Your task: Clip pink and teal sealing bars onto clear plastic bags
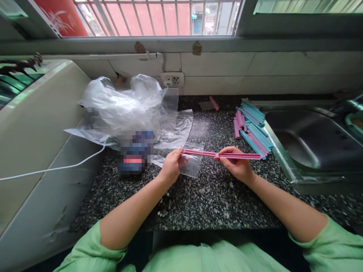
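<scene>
A long pink sealing clip [224,154] is held level above the speckled granite counter [215,200]. My left hand [171,167] pinches its left end, and a small clear plastic bag [192,163] hangs under that hand. My right hand [237,165] grips the clip near its middle, fingers closed round it. A pile of several pink and blue clips [253,129] lies on the counter just beyond my right hand, next to the sink.
A steel sink [312,143] fills the right side. Crumpled clear plastic bags [127,105] and a blurred package [135,152] sit at the left. A white appliance [36,132] with a white cable [56,169] stands at far left. A wall socket [172,79] is behind.
</scene>
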A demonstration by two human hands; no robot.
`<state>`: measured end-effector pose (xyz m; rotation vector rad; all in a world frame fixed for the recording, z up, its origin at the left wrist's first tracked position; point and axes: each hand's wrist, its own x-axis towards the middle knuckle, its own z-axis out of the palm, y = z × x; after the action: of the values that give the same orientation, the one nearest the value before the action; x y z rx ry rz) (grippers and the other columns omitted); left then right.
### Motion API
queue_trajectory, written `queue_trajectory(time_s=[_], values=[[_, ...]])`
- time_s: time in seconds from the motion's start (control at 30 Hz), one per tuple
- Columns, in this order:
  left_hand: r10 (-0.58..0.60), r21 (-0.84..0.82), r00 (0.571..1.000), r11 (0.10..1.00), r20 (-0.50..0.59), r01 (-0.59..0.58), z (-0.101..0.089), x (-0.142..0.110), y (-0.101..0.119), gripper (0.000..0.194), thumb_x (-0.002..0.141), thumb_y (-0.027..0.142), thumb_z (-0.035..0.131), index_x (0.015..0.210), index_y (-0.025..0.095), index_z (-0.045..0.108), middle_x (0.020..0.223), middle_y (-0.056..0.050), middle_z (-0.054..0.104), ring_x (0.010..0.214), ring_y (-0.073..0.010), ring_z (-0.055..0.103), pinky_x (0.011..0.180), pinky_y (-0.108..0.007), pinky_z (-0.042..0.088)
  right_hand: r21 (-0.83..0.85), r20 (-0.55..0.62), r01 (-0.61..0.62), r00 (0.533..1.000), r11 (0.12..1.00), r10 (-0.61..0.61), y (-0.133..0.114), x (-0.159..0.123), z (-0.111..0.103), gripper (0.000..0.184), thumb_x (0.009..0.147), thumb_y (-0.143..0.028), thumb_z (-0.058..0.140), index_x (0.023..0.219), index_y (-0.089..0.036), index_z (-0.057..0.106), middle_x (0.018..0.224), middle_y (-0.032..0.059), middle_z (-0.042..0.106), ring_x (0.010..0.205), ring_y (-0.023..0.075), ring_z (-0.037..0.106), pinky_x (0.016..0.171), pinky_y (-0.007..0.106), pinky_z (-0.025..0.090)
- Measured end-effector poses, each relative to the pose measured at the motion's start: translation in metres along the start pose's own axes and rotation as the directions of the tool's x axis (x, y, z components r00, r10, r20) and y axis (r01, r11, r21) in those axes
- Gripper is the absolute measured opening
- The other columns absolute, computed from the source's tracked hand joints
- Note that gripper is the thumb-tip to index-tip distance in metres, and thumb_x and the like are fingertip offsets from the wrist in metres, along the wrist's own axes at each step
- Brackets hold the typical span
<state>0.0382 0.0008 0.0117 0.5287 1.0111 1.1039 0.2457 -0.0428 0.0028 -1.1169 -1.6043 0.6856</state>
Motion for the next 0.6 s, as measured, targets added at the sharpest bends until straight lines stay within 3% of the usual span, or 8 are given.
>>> queue_trajectory(time_s=[0.33,0.6], values=[[0.105,0.256,0.99,0.958,0.09,-0.125,-0.0062,0.002,-0.0038,0.043,0.054,0.054,0.069,0.063,0.014,0.056,0.047,0.003,0.055,0.042,-0.0072,0.043,0.044,-0.02,0.034,-0.164,0.011,0.112,0.994,0.98,-0.111,0.0016,0.0052,-0.001,0.008,0.079,-0.021,0.058,0.087,-0.02,0.06,0.078,0.003,0.064,0.07,0.0142,0.062,0.066,0.027,0.053],[0.12,0.325,0.982,0.932,0.148,-0.163,-0.0077,0.0017,-0.005,0.046,0.056,0.059,0.066,0.062,0.014,0.057,0.051,0.001,0.056,0.045,-0.0081,0.043,0.046,-0.021,0.033,-0.274,0.044,0.257,0.966,0.927,-0.255,0.0068,0.0061,0.0009,0.008,0.078,-0.018,0.06,0.086,-0.02,0.061,0.078,0.0039,0.064,0.072,0.015,0.061,0.067,0.029,0.052]])
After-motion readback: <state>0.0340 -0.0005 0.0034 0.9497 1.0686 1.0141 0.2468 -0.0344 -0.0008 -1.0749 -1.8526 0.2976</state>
